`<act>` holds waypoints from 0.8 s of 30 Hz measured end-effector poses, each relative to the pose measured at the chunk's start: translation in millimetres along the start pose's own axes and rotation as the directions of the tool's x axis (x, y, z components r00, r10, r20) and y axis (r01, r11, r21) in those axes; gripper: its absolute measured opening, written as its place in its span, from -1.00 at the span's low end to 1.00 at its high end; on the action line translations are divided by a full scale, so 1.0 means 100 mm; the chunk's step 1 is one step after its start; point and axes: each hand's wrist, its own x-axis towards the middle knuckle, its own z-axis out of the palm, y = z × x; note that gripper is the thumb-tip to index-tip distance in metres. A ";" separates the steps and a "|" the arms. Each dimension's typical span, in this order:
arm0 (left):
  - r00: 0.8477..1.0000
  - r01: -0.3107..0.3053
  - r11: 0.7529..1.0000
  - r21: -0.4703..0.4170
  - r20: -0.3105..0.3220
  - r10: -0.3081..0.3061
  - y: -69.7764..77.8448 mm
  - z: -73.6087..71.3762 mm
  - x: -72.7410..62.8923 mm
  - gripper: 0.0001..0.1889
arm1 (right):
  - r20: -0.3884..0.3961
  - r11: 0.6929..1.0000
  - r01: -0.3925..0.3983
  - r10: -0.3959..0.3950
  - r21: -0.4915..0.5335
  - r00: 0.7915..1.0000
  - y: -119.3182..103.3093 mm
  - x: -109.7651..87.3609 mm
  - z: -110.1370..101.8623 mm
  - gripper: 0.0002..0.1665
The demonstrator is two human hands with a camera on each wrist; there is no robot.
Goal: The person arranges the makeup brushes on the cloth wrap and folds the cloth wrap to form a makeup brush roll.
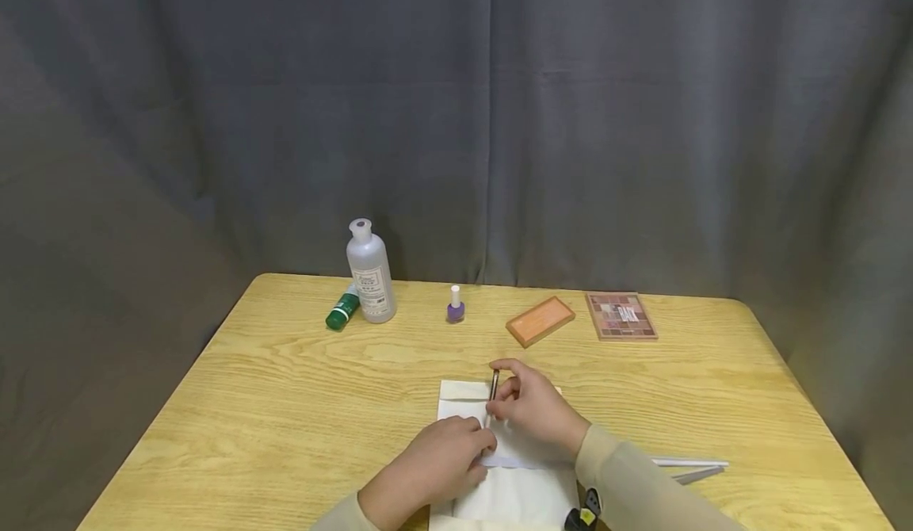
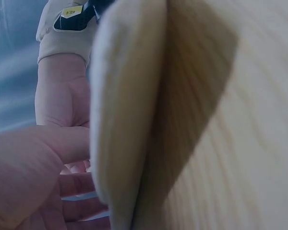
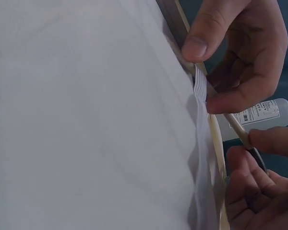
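Observation:
My right hand (image 1: 538, 408) pinches a slim brush (image 1: 494, 386), dark at its far end and pale along the handle. In the right wrist view, the brush (image 3: 237, 128) slants down to a ribbed white elastic band (image 3: 199, 88) on a pale cloth roll (image 3: 105, 120). At that band, the curled fingers and thumb of my left hand (image 1: 445, 456) grip the elastic close to the handle; the handle's lower end is hidden there. The cloth roll (image 1: 517, 499) lies open on the table under both hands. Its thick edge (image 2: 127, 100) fills much of the left wrist view.
On the wooden table (image 1: 321, 404), a clear bottle (image 1: 371, 277) and green tube (image 1: 344, 309) stand back left. A purple nail polish bottle (image 1: 456, 307), an orange case (image 1: 540, 322) and an eyeshadow palette (image 1: 621, 315) line the back. Slim white (image 1: 692, 462) and grey sticks (image 1: 699, 475) lie right.

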 end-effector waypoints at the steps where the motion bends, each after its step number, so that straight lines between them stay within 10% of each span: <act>1: 1.000 -0.001 1.000 0.000 -0.001 0.001 0.00 0.00 0.00 -0.76 | 0.012 1.000 0.002 -0.002 -0.009 1.000 0.00 0.00 0.00 -0.25; 24: 1.000 -0.005 0.999 -0.032 -0.001 0.005 0.01 0.01 -0.03 -0.78 | 0.260 0.995 0.018 0.009 -0.101 0.966 -0.04 -0.08 0.05 -0.64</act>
